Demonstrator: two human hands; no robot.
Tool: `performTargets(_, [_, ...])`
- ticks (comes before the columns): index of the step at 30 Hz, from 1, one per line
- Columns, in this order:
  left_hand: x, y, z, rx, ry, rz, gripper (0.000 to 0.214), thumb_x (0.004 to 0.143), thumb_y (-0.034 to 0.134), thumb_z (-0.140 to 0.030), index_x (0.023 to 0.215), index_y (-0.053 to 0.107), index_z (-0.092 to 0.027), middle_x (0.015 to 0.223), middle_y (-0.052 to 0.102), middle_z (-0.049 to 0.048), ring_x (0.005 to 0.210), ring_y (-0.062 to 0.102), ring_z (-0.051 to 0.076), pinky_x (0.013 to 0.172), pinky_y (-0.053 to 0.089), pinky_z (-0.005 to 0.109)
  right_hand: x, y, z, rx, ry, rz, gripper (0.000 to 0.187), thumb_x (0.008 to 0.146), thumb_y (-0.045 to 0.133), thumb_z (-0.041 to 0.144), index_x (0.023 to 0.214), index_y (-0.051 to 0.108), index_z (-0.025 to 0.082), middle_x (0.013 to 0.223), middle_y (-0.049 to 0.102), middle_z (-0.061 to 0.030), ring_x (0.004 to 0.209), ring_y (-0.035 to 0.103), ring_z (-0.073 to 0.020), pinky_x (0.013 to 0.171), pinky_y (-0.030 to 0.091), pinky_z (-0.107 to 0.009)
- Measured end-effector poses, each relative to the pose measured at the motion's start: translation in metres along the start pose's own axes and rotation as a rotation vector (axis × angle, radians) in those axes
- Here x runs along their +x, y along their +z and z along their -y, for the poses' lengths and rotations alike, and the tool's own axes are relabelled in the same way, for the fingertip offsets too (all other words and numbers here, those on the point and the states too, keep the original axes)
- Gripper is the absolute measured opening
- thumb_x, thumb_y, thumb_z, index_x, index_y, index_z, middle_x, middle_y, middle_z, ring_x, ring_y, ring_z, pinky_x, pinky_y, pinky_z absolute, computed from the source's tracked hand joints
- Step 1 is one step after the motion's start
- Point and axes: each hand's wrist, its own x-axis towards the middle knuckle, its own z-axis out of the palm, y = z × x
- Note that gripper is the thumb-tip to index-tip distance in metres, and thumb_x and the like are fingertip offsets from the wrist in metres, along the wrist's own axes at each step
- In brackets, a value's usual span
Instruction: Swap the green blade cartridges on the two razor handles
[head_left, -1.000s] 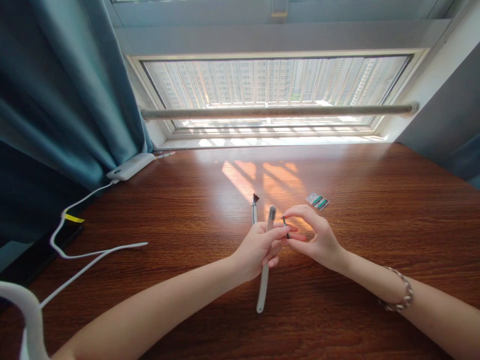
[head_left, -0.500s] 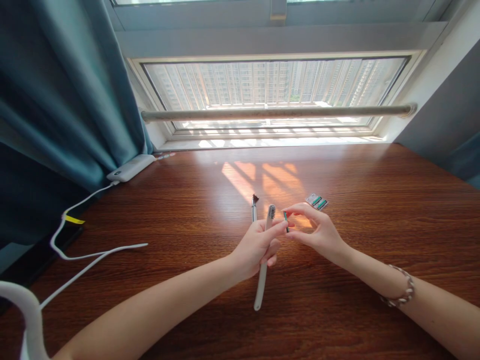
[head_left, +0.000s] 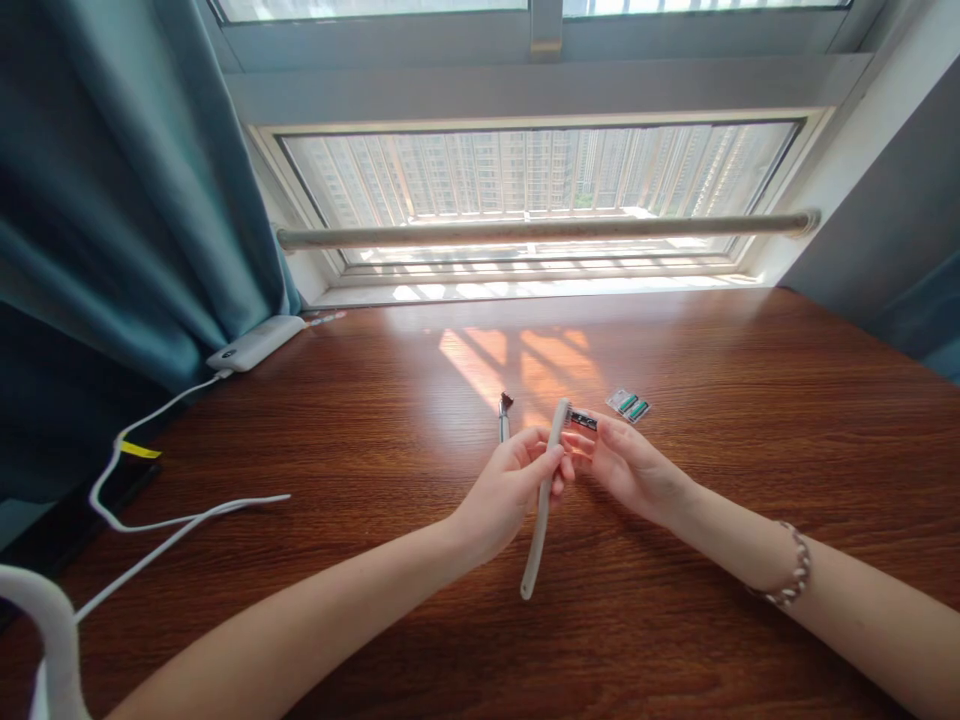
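A pale toothbrush (head_left: 535, 550) is gripped in my left hand (head_left: 514, 485), its head up and its bristles turned to the right. My right hand (head_left: 634, 468) pinches a small dark circuit board (head_left: 584, 420) with light marks on its face. The board's left end is at the bristles; whether they touch I cannot tell. Just beyond my left hand lies a dark-bristled brush (head_left: 505, 415) with a silvery handle, partly hidden by that hand. Behind my right hand, a small clear pack (head_left: 628, 405) with green pieces in it rests on the table.
The brown wooden table (head_left: 375, 400) reaches to the window (head_left: 540, 170), which has a rail (head_left: 480, 235) across it. At the left are a white power bank (head_left: 259, 343), a white cable (head_left: 172, 525), a curved white stand (head_left: 52, 620) and a blue curtain (head_left: 150, 180).
My right hand has turned the circuit board from edge-on to show its dark face. My left hand has moved the toothbrush head right, turning its bristles toward the board.
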Motion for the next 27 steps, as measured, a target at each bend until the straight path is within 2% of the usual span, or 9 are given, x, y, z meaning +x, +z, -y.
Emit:
performTargets(3, [-0.0019, -0.0002, -0.0009, 0.074, -0.021, 0.066, 0.016, 0.085, 0.046, -0.032, 0.091, 0.047, -0.017, 0.063, 0.052, -0.0013, 0.047, 0.042, 0.006, 0.047, 0.03, 0.021, -0.0006, 0.0008, -0.0007, 0.025, 0.01, 0.006, 0.025, 0.081, 0.055, 0.035, 0.096, 0.063, 0.018, 0.098, 0.062, -0.0058, 0.092, 0.053, -0.0168, 0.082, 0.04, -0.031])
performTargets(11, [-0.0038, -0.0008, -0.0037, 0.085, -0.039, 0.049, 0.019, 0.083, 0.049, -0.036, 0.089, 0.047, -0.019, 0.051, 0.034, -0.0076, 0.041, 0.02, 0.003, 0.038, 0.012, 0.018, -0.0016, -0.0023, -0.0029, 0.03, 0.017, -0.039, 0.025, 0.079, 0.057, 0.036, 0.097, 0.064, 0.02, 0.104, 0.062, -0.0044, 0.098, 0.052, -0.0163, 0.086, 0.04, -0.03])
performTargets(15, [-0.0042, -0.0003, -0.0048, 0.082, -0.018, 0.004, 0.02, 0.083, 0.047, -0.039, 0.089, 0.047, -0.019, 0.052, 0.033, -0.0077, 0.042, 0.019, 0.003, 0.038, 0.011, 0.018, -0.0013, -0.0016, -0.0025, 0.008, 0.038, -0.077, 0.024, 0.078, 0.059, 0.036, 0.097, 0.064, 0.023, 0.105, 0.062, -0.0033, 0.097, 0.053, -0.0159, 0.084, 0.041, -0.03])
performTargets(20, [-0.005, 0.0016, -0.0072, 0.075, -0.091, 0.064, 0.022, 0.082, 0.048, -0.041, 0.09, 0.046, -0.02, 0.051, 0.031, -0.0083, 0.04, 0.017, 0.003, 0.036, 0.011, 0.017, -0.0006, -0.0023, -0.0018, -0.032, 0.001, -0.084, 0.023, 0.076, 0.061, 0.038, 0.093, 0.066, 0.023, 0.1, 0.063, -0.0032, 0.096, 0.054, -0.0162, 0.088, 0.039, -0.031])
performTargets(23, [-0.0049, 0.0017, -0.0068, 0.063, -0.066, 0.022, 0.021, 0.083, 0.047, -0.041, 0.088, 0.045, -0.021, 0.052, 0.032, -0.0082, 0.04, 0.018, 0.003, 0.036, 0.01, 0.017, -0.0009, -0.0033, -0.0019, -0.011, 0.026, -0.095, 0.023, 0.077, 0.06, 0.036, 0.096, 0.065, 0.023, 0.101, 0.063, -0.0031, 0.095, 0.054, -0.0155, 0.085, 0.04, -0.03])
performTargets(27, [-0.0057, 0.0024, -0.0048, 0.097, -0.1, 0.103, 0.023, 0.082, 0.047, -0.041, 0.091, 0.047, -0.021, 0.05, 0.032, -0.0084, 0.038, 0.017, 0.003, 0.035, 0.012, 0.017, 0.0, -0.0025, -0.0018, -0.039, 0.015, -0.075, 0.025, 0.076, 0.061, 0.036, 0.097, 0.065, 0.022, 0.093, 0.064, -0.0029, 0.089, 0.054, -0.0142, 0.083, 0.04, -0.028])
